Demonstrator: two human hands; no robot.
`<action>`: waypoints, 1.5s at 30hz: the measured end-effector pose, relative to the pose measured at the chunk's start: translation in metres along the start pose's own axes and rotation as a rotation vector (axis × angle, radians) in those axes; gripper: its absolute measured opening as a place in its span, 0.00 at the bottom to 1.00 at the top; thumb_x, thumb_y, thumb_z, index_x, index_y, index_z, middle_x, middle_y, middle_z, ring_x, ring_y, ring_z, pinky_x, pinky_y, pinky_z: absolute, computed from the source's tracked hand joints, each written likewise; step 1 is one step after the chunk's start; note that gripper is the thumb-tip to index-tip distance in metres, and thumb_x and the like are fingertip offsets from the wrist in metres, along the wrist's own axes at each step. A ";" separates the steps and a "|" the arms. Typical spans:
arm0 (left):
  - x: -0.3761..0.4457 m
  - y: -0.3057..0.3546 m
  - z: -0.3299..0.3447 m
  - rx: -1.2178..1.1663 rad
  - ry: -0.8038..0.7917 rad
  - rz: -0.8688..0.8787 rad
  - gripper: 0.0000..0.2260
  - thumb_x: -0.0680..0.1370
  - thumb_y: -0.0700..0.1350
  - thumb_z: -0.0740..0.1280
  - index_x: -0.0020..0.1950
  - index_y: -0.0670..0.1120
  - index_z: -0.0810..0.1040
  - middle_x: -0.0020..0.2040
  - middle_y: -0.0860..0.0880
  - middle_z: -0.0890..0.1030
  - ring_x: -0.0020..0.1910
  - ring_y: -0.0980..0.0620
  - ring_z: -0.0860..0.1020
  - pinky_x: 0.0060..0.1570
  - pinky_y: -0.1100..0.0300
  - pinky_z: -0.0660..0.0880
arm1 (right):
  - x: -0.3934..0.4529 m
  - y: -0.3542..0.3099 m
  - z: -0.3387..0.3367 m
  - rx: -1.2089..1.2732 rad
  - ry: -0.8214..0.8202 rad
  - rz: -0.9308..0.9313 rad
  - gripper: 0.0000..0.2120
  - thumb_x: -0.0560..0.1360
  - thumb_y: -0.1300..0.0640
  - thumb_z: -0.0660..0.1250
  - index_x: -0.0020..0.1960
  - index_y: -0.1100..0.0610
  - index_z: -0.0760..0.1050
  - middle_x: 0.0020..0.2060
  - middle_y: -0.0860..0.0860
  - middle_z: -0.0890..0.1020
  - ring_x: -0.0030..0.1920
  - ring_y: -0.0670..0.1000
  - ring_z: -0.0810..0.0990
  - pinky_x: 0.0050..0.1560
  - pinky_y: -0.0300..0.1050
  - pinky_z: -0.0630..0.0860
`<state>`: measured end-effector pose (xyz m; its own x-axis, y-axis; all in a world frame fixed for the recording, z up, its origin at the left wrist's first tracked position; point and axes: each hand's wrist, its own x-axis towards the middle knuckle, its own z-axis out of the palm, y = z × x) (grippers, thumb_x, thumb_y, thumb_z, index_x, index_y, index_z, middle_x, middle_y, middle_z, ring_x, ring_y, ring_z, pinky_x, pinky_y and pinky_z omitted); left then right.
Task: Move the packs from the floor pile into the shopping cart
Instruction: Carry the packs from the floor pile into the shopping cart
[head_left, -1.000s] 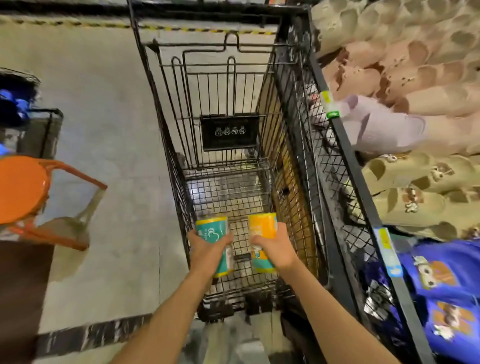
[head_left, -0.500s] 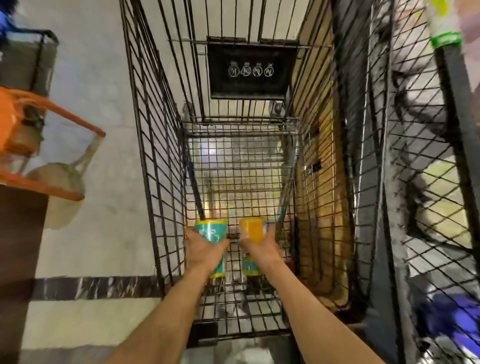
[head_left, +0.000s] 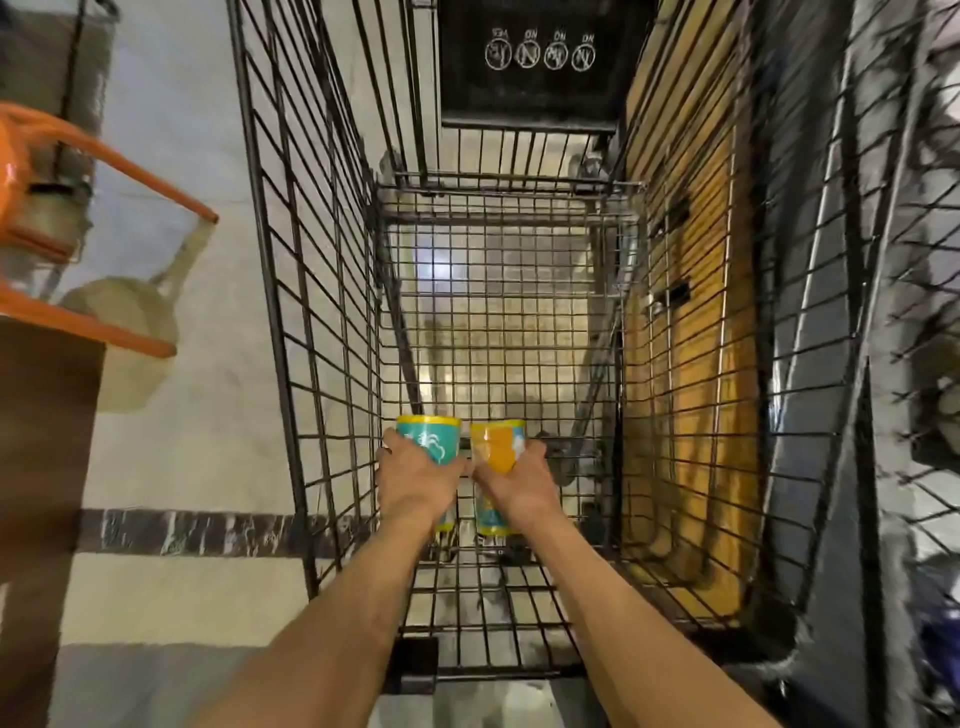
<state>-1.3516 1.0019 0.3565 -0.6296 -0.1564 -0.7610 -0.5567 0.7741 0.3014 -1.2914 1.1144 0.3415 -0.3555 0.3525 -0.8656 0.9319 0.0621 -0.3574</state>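
Lowering two packs into the shopping cart (head_left: 332, 291), one wrapped in each hand.
Left hand (head_left: 415, 475) grips the teal pack (head_left: 434, 441), right hand (head_left: 511, 480) the yellow pack (head_left: 497, 447), side by side near the wire floor; best set flat before letting go, with open room ahead and wire walls close either side.

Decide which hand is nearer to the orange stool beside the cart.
Left. The left hand, holding the teal pack, is on the orange stool's side; the right hand is farther across the cart.
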 end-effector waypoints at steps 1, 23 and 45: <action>-0.001 -0.001 -0.001 0.008 -0.011 0.006 0.40 0.69 0.48 0.80 0.72 0.40 0.60 0.64 0.38 0.70 0.63 0.38 0.74 0.62 0.47 0.75 | -0.002 -0.001 -0.001 -0.005 -0.001 -0.005 0.27 0.73 0.47 0.76 0.59 0.53 0.62 0.59 0.53 0.76 0.61 0.56 0.77 0.52 0.45 0.70; -0.207 0.161 -0.206 1.242 0.141 1.303 0.14 0.80 0.48 0.60 0.65 0.47 0.73 0.61 0.44 0.78 0.62 0.42 0.78 0.57 0.47 0.76 | -0.294 -0.113 -0.161 -0.825 0.549 -0.489 0.19 0.79 0.44 0.60 0.64 0.54 0.72 0.58 0.56 0.79 0.61 0.60 0.77 0.56 0.54 0.76; -0.710 -0.242 -0.056 1.204 -0.649 3.090 0.14 0.80 0.56 0.60 0.60 0.49 0.74 0.54 0.45 0.80 0.54 0.41 0.80 0.44 0.51 0.75 | -0.788 0.360 0.173 0.294 1.342 0.823 0.16 0.79 0.44 0.62 0.63 0.50 0.74 0.57 0.53 0.79 0.59 0.59 0.78 0.53 0.53 0.77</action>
<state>-0.8006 0.8914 0.8557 0.9730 0.2077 0.1003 0.2164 -0.9726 -0.0851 -0.6886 0.6969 0.8341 0.6785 0.7344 0.0161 0.7268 -0.6679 -0.1603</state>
